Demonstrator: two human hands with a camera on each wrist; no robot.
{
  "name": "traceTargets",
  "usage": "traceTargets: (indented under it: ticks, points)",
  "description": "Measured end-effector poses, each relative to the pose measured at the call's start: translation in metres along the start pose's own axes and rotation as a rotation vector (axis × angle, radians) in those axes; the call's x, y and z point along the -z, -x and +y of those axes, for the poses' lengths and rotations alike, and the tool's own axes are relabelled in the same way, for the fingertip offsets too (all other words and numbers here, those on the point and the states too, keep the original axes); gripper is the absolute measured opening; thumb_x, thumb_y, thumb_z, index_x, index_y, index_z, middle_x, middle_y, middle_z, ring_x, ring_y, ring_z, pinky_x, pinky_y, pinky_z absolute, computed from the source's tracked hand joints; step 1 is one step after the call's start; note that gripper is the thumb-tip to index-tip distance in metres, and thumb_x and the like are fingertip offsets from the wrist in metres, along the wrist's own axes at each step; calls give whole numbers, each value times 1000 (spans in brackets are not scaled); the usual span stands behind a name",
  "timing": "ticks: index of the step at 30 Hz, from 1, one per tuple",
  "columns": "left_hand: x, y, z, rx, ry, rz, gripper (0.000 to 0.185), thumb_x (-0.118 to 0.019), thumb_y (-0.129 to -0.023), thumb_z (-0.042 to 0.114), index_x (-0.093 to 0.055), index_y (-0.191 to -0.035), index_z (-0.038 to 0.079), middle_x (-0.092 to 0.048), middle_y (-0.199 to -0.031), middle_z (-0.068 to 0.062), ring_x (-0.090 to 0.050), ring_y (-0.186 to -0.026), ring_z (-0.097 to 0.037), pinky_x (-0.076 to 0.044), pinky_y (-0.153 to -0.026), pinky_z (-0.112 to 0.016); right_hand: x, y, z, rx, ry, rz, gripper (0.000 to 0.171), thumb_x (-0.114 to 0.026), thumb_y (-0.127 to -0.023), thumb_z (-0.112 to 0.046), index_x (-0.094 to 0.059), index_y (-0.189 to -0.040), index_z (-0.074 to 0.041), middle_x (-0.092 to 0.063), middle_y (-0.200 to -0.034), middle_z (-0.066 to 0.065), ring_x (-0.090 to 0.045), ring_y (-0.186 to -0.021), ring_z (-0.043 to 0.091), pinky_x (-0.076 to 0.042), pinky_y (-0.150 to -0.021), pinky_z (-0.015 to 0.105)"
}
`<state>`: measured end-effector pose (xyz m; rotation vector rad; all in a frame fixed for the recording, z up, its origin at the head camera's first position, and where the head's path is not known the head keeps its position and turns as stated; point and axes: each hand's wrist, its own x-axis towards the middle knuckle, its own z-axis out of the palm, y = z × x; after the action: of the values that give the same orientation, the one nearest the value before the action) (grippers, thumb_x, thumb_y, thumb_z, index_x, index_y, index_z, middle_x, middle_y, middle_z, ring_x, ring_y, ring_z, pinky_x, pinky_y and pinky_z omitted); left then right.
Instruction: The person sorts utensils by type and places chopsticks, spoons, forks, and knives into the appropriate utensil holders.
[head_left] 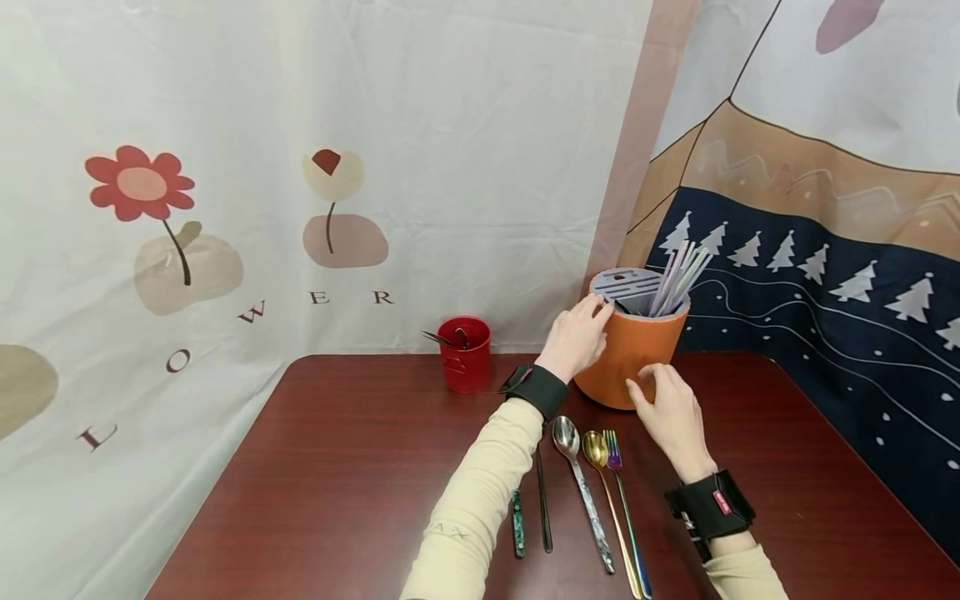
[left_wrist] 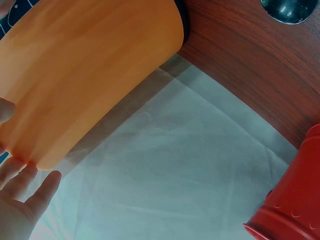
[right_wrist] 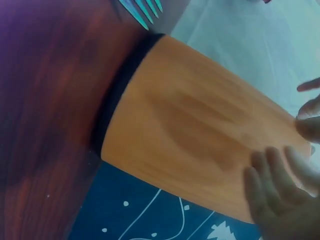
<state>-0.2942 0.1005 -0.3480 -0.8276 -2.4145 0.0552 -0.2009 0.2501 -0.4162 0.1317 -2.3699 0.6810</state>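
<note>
An orange utensil holder [head_left: 628, 354] stands near the back of the dark red table [head_left: 337, 483], with several pale straws [head_left: 678, 279] in it. My left hand [head_left: 577, 337] grips its left side near the rim, thumb at the top edge. My right hand [head_left: 666, 410] cups its lower front. In the left wrist view, the left hand's fingers [left_wrist: 22, 192] lie by the rim of the holder [left_wrist: 90, 75]. In the right wrist view, the right hand's fingers [right_wrist: 275, 192] lie along the wall of the holder [right_wrist: 200, 140].
A red cup [head_left: 465, 354] with dark utensils stands left of the holder. On the table in front lie a silver spoon [head_left: 581, 492], a gold spoon [head_left: 597, 454], an iridescent fork [head_left: 624, 500], a black chopstick [head_left: 543, 500] and a green-handled piece [head_left: 517, 525]. Printed cloths hang behind and to the right.
</note>
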Motion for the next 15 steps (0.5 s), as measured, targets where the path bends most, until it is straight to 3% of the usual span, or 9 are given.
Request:
traceTargets:
  ticks: [4,8,15]
  points:
    - [0,0,0,5,-9,4,46,-53,-94,35,-48,-138,22,-52,-134,3,-52,-123,-8,-53,-79,-22,5,10,0,-95,91,-278,23,-67,-86,-22,-59,-92,-1,-63,-78,10,-60,-63,24,-46,-51,39]
    - [-1,0,1,6,-3,4,45,-53,-94,35,-49,-138,23,-52,-134,3,-52,-122,-8,-53,-79,-22,9,18,-3,-183,146,-566,24,-64,-87,-25,-57,-85,-3,-57,-69,6,-54,-57,19,-40,-48,33]
    - [-1,0,2,9,5,2,45,-54,-94,34,-49,-137,23,-53,-133,3,-53,-122,-8,-53,-80,-22,6,30,-12,-234,178,-819,35,-69,-83,-30,-55,-57,-11,-46,-55,-2,-47,-52,15,-32,-47,27]
